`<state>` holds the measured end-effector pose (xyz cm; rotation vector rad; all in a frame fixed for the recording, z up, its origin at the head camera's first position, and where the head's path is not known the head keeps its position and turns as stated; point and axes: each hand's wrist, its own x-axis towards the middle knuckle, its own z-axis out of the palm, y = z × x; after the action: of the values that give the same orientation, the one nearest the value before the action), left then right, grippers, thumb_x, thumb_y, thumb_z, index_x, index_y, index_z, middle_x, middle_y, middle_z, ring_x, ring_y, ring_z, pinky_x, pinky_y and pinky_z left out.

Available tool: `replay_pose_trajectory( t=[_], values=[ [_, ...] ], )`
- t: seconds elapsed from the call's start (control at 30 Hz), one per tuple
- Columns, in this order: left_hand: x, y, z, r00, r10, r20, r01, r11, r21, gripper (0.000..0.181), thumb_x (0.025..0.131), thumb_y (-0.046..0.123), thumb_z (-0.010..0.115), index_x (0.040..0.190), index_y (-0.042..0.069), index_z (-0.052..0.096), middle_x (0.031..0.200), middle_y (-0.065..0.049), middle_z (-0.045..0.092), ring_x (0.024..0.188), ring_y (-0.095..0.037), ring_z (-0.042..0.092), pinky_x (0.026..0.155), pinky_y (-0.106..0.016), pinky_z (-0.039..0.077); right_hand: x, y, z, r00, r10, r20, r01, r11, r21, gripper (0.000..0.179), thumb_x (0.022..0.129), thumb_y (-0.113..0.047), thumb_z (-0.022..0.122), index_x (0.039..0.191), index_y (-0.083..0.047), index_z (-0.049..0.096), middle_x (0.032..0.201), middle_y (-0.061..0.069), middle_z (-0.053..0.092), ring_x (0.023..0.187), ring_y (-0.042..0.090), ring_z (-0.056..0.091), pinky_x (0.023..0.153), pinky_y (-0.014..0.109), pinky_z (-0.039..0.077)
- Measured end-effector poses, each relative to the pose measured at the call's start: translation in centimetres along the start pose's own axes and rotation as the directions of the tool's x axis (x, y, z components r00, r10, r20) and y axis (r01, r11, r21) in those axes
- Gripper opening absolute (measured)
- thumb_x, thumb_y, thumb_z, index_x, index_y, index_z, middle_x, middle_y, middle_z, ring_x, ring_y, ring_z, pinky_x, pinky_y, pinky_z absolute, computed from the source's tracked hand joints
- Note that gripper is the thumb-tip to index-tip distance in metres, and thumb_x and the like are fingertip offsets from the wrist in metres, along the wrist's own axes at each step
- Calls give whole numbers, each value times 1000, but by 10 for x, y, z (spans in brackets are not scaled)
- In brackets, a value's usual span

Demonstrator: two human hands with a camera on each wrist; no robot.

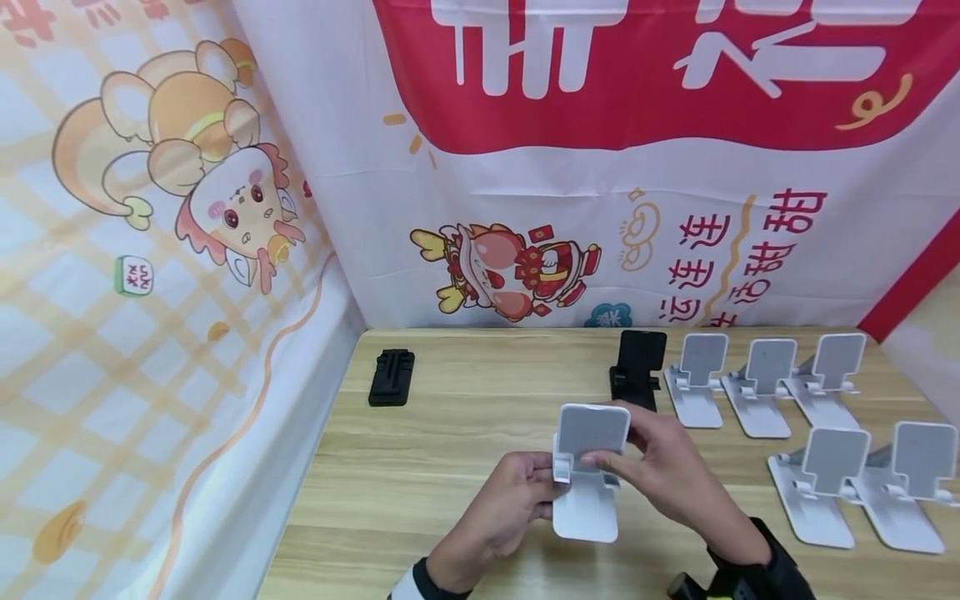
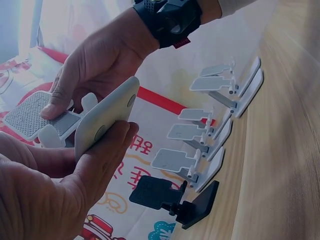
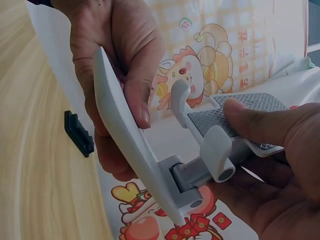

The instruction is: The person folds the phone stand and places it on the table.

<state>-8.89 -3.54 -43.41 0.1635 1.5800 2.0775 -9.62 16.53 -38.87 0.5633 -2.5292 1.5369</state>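
Observation:
A white foldable phone stand [image 1: 587,510] with a grey textured pad is held up above the table, between both hands. My left hand [image 1: 512,500] grips its flat base from the left; in the right wrist view the thumb lies on the base's inner face and the fingers wrap behind. My right hand [image 1: 667,458] pinches the back plate [image 3: 255,107], thumb on the grey pad and fingers behind it. The hinge arm [image 3: 197,170] between base and plate is unfolded, and two small hooks [image 3: 216,150] stick out at the plate's lower edge.
Several white stands [image 1: 750,392] stand unfolded at the right, two of them [image 1: 813,492] nearer the front. A black unfolded stand [image 1: 637,367] is just beyond the right hand. One black folded stand [image 1: 392,377] lies at the back left. Printed cloth [image 1: 480,183] hangs behind the wooden table [image 1: 390,508].

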Motion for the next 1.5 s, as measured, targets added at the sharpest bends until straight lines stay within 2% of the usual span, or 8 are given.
replay_pose_trajectory(
  t=[0.3, 0.57, 0.7, 0.83, 1.0, 1.1, 1.33, 1.5],
  values=[
    [-4, 1, 4, 999, 24, 42, -24, 999, 21, 36, 91, 2, 57, 119, -20, 54, 105, -27, 69, 90, -25, 70, 72, -31, 59, 3, -3, 3, 981, -155, -116, 138, 981, -138, 40, 69, -6, 82, 103, -24, 70, 99, -14, 71, 89, 6, 67, 76, 24, 58],
    [-1, -3, 2, 1000, 11, -13, -11, 1000, 17, 36, 92, 3, 57, 121, -19, 53, 107, -26, 69, 95, -28, 69, 78, -37, 58, 5, -4, 5, 985, -136, -104, 111, 970, -215, 47, 70, -9, 82, 112, -26, 68, 106, -14, 69, 95, 5, 65, 82, 28, 57],
    [0, -7, -3, 998, 23, -52, -21, 999, 36, 37, 92, 3, 56, 122, -19, 53, 108, -26, 69, 97, -30, 68, 79, -38, 58, 5, -13, -1, 962, -240, -127, 187, 924, -332, 51, 69, -7, 83, 115, -24, 69, 112, -11, 65, 100, 7, 61, 84, 26, 56],
    [1, -11, -6, 997, 31, -76, -28, 999, 44, 36, 91, 2, 57, 120, -19, 53, 107, -25, 69, 96, -30, 69, 78, -38, 58, 6, -26, -4, 924, -367, -105, 296, 862, -411, 38, 68, -2, 82, 101, -20, 74, 101, -10, 64, 94, 5, 56, 76, 16, 53],
    [1, -11, -7, 995, 24, -94, -19, 998, 57, 37, 91, 2, 58, 120, -19, 53, 106, -24, 69, 95, -29, 69, 77, -38, 59, 9, -34, -3, 906, -420, -62, 351, 823, -447, 33, 67, 3, 81, 93, -16, 75, 93, -10, 64, 88, 3, 51, 68, 20, 53],
    [0, -9, -7, 995, 20, -96, -14, 998, 63, 37, 90, 2, 58, 121, -19, 53, 106, -24, 69, 94, -29, 69, 77, -37, 59, 9, -36, -3, 904, -425, -56, 357, 819, -450, 32, 66, 4, 81, 90, -15, 74, 91, -10, 64, 87, 3, 52, 67, 22, 54],
    [-2, -3, -11, 994, 18, -106, -9, 996, 85, 38, 91, 4, 59, 121, -17, 53, 107, -23, 70, 94, -28, 69, 77, -36, 59, 3, -36, -4, 903, -427, -53, 367, 829, -422, 31, 67, 4, 81, 89, -16, 74, 85, -10, 60, 81, 4, 52, 68, 10, 43],
    [-1, 4, -15, 993, -3, -115, 12, 997, 75, 36, 93, 4, 56, 123, -15, 54, 111, -22, 69, 98, -28, 68, 80, -35, 58, -1, -36, 3, 894, -448, -17, 400, 814, -421, 31, 64, 4, 82, 88, -16, 76, 82, -11, 58, 78, 3, 51, 67, 13, 48]
  ],
)
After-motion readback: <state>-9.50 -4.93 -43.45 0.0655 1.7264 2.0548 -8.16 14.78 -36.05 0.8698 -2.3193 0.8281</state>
